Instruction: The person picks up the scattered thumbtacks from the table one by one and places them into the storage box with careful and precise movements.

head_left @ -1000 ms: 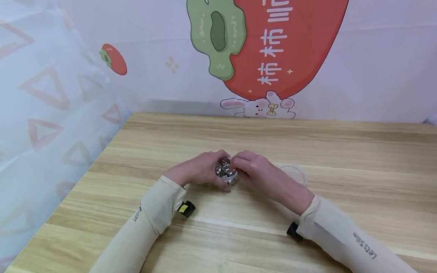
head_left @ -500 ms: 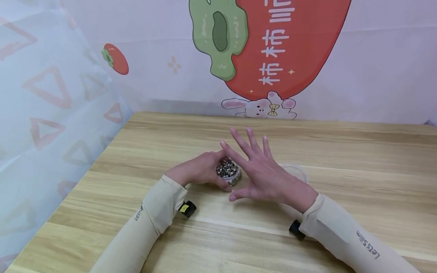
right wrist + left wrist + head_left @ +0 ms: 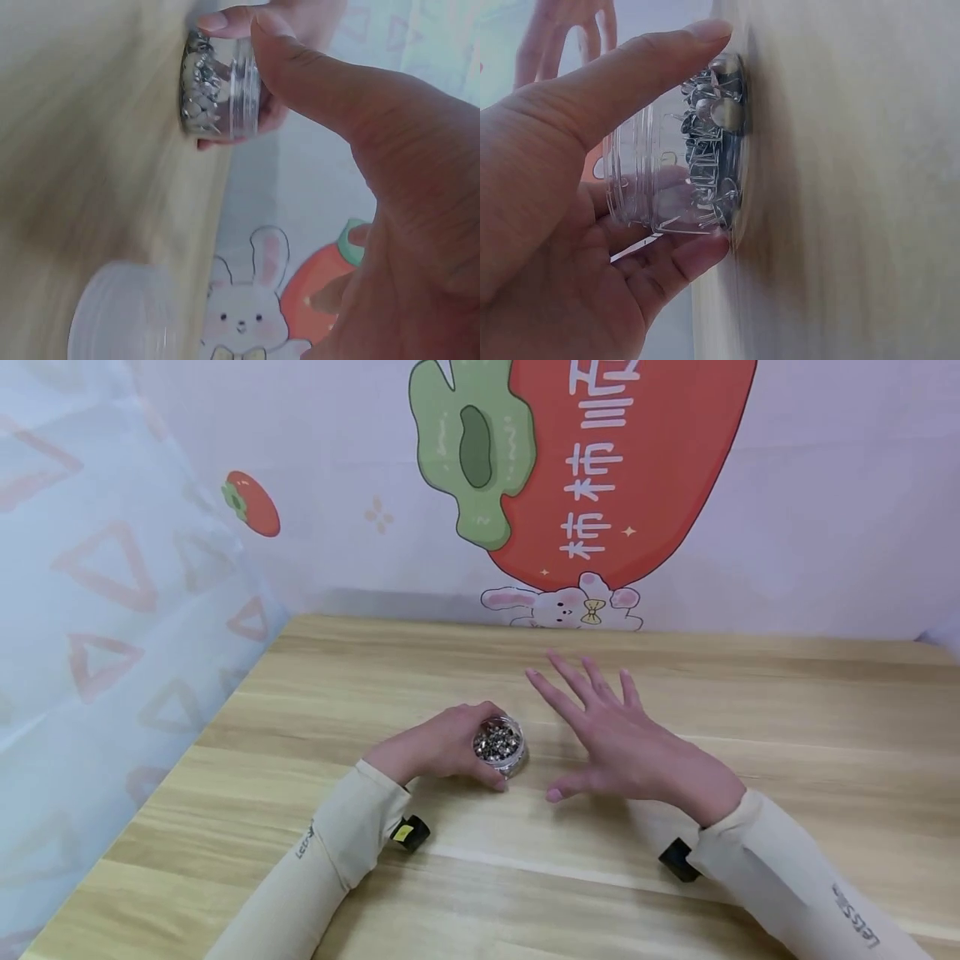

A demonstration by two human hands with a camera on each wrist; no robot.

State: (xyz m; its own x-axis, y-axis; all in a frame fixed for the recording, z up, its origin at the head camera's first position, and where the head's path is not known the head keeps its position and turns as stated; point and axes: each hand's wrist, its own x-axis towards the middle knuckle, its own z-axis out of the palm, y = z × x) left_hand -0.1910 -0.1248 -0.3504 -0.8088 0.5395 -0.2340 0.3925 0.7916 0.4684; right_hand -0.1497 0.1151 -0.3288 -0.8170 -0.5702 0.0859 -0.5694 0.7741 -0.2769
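Observation:
A small clear plastic jar [image 3: 512, 762] of silver thumbtacks [image 3: 497, 742] stands upright on the wooden table, its top uncovered. My left hand [image 3: 450, 745] grips the jar from the left. In the left wrist view the thumb and fingers curl round its clear wall, and the thumbtacks [image 3: 709, 142] lie in the lower part. My right hand [image 3: 637, 747] hovers to the right of the jar, fingers spread, holding nothing. A clear round lid [image 3: 124, 319] lies on the table in the right wrist view; in the head view the right hand and forearm hide it.
The wooden tabletop [image 3: 450, 893] reaches back to a wall cloth [image 3: 345, 552] printed with a persimmon and a rabbit. A pale patterned cloth [image 3: 172, 635] hangs along the left side.
My right hand was at the jar's mouth with bent fingers. It has spread its fingers and moved off to the right. The left hand has kept its grip on the jar.

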